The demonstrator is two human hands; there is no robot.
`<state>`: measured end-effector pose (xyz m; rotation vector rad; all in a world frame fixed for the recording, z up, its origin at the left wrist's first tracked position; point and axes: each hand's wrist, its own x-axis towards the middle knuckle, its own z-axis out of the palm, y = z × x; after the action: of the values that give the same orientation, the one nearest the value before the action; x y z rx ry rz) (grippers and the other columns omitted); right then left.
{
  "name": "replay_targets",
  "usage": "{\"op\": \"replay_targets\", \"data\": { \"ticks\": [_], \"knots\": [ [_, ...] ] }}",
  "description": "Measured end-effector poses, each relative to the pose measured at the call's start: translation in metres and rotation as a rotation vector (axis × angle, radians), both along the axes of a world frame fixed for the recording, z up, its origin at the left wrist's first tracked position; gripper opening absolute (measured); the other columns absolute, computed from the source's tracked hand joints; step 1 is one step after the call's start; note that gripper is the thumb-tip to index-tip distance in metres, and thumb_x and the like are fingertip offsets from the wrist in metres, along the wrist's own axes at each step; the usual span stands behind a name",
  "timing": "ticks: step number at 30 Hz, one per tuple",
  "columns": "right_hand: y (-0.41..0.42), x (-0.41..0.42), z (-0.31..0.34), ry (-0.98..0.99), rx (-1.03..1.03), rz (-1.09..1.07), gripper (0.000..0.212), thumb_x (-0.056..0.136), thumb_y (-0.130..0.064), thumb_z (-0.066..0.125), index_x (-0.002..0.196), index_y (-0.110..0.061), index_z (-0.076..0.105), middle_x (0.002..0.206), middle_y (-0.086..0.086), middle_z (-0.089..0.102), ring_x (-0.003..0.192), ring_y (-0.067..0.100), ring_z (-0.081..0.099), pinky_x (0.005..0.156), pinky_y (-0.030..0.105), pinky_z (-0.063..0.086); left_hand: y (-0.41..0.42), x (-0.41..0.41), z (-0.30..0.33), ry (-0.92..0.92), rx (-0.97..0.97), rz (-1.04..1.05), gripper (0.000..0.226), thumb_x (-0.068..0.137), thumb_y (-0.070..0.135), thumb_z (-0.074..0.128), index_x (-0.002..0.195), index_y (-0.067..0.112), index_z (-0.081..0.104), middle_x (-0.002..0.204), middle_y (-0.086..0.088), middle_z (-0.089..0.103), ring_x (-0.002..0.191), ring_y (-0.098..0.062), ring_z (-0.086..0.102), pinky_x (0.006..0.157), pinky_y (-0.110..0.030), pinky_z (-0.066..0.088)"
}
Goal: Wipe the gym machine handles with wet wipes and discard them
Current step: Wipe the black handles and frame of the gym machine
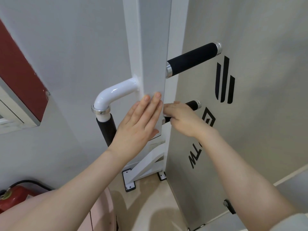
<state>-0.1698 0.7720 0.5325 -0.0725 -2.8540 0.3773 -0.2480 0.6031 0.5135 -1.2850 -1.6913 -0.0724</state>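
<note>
Wrapping around the lower handle (191, 106), the right hand (180, 117) is seen closed over the black foam grip, fingers curled across its inner half near the silver collar at the white post (150, 64). A wet wipe is presumably pressed under that palm, but none can be made out from this angle, so it cannot be confirmed. The handle's long axis runs outward from the post, up and to the right, ending in a silver cap just beyond the knuckles; only that short outer stretch of foam is left uncovered. Any wiping stroke would be expected to travel along that axis, away from the post toward the cap.

Just beside it, the left hand (141, 120) is laid flat and open against the face of the post, fingers straight and pointing up, nothing held; it looks to be used as a brace. Further out, the upper handle (193, 58) is seen above, parallel to the lower one and untouched, nearer to the right hand. On the post's other side, the bent handle (106, 129) hangs downward from a white elbow tube (113, 94), nearer to the left hand.
</note>
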Motion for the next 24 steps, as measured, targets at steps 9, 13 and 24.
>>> {"op": "replay_targets", "data": {
  "ticks": [9, 13, 24],
  "knots": [
    [0.012, 0.011, -0.03, 0.262, 0.005, -0.227, 0.05, 0.069, -0.002, 0.036, 0.112, -0.009, 0.06, 0.109, 0.008, 0.061, 0.115, 0.03, 0.048, 0.112, 0.041, 0.015, -0.001, -0.004, -0.001, -0.004, 0.014, -0.043, 0.075, 0.085, 0.034, 0.055, 0.142, 0.002, 0.016, 0.155, -0.011, -0.007, 0.143, -0.025, -0.013, 0.115, -0.036, 0.009],
    [0.031, 0.013, -0.034, 0.32, -0.257, -0.508, 0.048, 0.087, 0.006, 0.034, 0.132, -0.005, 0.046, 0.141, 0.01, 0.043, 0.139, 0.026, 0.024, 0.115, 0.033, 0.015, 0.0, -0.005, 0.001, -0.016, 0.005, -0.047, 0.076, 0.085, 0.034, 0.055, 0.142, 0.002, 0.015, 0.151, -0.012, 0.009, 0.143, -0.024, -0.015, 0.114, -0.036, 0.01],
    [-0.036, -0.014, -0.037, 0.527, -2.381, -0.256, 0.028, 0.095, -0.011, 0.034, 0.11, -0.006, 0.057, 0.114, 0.016, 0.062, 0.107, 0.027, 0.057, 0.101, 0.034, 0.038, 0.009, -0.017, -0.004, -0.01, 0.042, -0.003, 0.077, 0.085, 0.024, 0.058, 0.143, 0.001, 0.013, 0.154, -0.014, 0.002, 0.143, -0.026, -0.016, 0.116, -0.038, 0.007]
  ]
}}
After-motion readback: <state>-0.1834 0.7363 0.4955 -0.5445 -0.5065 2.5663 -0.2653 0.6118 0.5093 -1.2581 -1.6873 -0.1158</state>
